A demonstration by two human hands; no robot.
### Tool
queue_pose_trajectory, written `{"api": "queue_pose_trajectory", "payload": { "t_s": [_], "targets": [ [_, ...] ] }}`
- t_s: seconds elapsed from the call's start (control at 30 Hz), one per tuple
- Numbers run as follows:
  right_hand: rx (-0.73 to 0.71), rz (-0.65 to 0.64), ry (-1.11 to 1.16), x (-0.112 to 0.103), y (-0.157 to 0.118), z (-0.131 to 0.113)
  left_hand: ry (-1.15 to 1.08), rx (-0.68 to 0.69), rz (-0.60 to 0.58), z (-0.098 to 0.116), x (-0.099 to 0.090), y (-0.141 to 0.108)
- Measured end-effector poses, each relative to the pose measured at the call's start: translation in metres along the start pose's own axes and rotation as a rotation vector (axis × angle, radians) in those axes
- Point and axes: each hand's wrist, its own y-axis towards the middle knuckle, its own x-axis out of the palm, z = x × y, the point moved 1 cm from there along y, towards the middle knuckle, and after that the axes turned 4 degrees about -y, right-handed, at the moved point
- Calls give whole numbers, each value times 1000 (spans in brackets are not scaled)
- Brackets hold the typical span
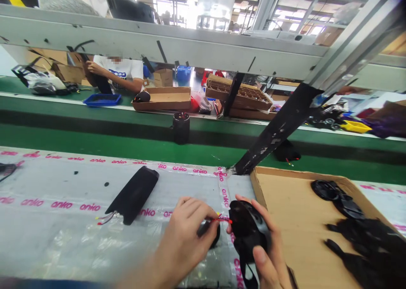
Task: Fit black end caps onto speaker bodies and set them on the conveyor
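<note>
My right hand [269, 251] is wrapped round a rounded, glossy black plastic housing [249, 227], with a dark strap-like part hanging below it. Between the thumb and fingertips of my left hand [190, 230] is a thin red wire [224, 219] that runs to the housing. A round black part [216, 238] lies partly hidden behind my left fingers. Further left on the bench rests a long black casing [135, 194], its thin wires and red connector [100, 222] sticking out at the near end.
A shallow cardboard tray [294, 204] at right holds several black parts [371, 242]. Behind the bench, a green conveyor belt [95, 132] carries a black cylinder [181, 128]. A slanted post [275, 130] rises by the tray. Across the belt sits another person [127, 75].
</note>
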Motion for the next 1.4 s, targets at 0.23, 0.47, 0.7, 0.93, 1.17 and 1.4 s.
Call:
{"api": "queue_pose_trajectory", "payload": {
  "t_s": [0.23,0.47,0.7,0.93,1.17,1.4],
  "targets": [
    [-177,115,-166,14,-11,6,34,-4,-1,3,4,1],
    [-118,47,-230,14,-3,2,-68,-22,-19,0,2,-1],
    [-207,-126,-295,-5,8,-1,-126,-58,-95,0,-5,2],
    [-166,-348,-329,-19,16,4,-141,-38,-126,-7,-6,2],
    [-160,-413,-352,-18,25,2,-214,-116,-134,-12,-12,-6],
    [-206,-411,-304,-14,30,-3,-132,-141,-33,-8,-10,-2]
  ]
}}
